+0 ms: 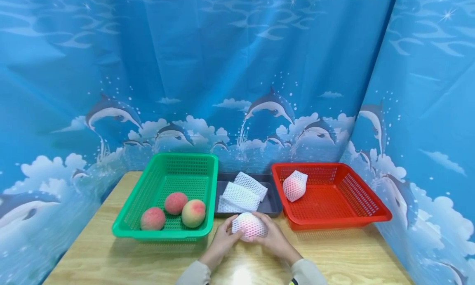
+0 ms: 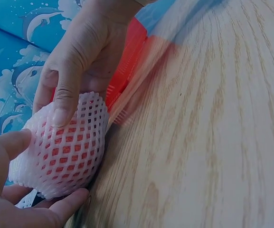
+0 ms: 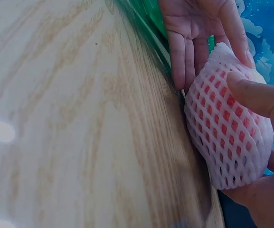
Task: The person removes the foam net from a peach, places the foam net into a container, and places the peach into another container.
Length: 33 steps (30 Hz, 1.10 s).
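Note:
A peach in a white foam net (image 1: 249,226) is held between both hands above the front of the table. My left hand (image 1: 224,237) grips it from the left, its thumb on the near side of the net. From the right, my right hand (image 1: 273,236) holds it, the thumb (image 3: 250,92) pressing the mesh. Red skin shows through the holes in both wrist views, and the net covers the fruit from end to end. Just behind the hands, several flat foam nets (image 1: 241,195) lie in a dark grey tray (image 1: 274,208).
On the left stands a green basket (image 1: 213,182) with three bare peaches (image 1: 193,213) near its front. A red basket (image 1: 334,221) at the right contains one netted peach (image 1: 295,186) by its left wall. A blue dolphin-print curtain (image 1: 237,70) hangs behind the wooden table (image 1: 92,243).

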Available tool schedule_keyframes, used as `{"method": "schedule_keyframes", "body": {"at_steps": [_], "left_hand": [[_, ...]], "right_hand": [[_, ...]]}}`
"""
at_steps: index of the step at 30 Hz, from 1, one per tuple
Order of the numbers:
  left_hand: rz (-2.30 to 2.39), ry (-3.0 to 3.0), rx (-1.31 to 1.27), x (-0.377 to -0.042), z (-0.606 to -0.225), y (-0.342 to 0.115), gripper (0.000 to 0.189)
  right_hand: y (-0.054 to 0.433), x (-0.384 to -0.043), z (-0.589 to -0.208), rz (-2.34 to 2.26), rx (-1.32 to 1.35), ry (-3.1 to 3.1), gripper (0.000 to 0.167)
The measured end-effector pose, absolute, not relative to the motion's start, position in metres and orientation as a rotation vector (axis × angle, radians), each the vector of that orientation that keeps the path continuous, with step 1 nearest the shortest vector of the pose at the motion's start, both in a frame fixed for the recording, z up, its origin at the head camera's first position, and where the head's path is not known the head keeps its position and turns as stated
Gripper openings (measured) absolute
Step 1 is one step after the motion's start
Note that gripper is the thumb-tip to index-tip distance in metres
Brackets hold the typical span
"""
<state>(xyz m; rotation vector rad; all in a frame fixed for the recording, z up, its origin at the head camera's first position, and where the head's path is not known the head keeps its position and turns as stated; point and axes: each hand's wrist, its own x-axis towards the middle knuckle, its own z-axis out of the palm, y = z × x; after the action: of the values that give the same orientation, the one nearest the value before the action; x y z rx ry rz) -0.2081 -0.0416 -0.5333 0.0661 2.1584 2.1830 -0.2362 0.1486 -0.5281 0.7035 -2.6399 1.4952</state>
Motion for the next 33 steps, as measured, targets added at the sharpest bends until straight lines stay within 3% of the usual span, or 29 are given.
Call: {"method": "schedule_keyframes", "body": {"at_steps": [26,33], "left_hand": [[2.226,2.292,0.220,-0.208,-0.525,-0.045,0.058],[2.047,2.544,0.207,-0.207,-0.521,-0.047,0.059]], "right_hand": [[0.152,-0.231,-0.518,1.497,0.734,-2.591,0.067],[0.157,-0.232,-0.513,1.571,0.764,-2.545,0.063]]}}
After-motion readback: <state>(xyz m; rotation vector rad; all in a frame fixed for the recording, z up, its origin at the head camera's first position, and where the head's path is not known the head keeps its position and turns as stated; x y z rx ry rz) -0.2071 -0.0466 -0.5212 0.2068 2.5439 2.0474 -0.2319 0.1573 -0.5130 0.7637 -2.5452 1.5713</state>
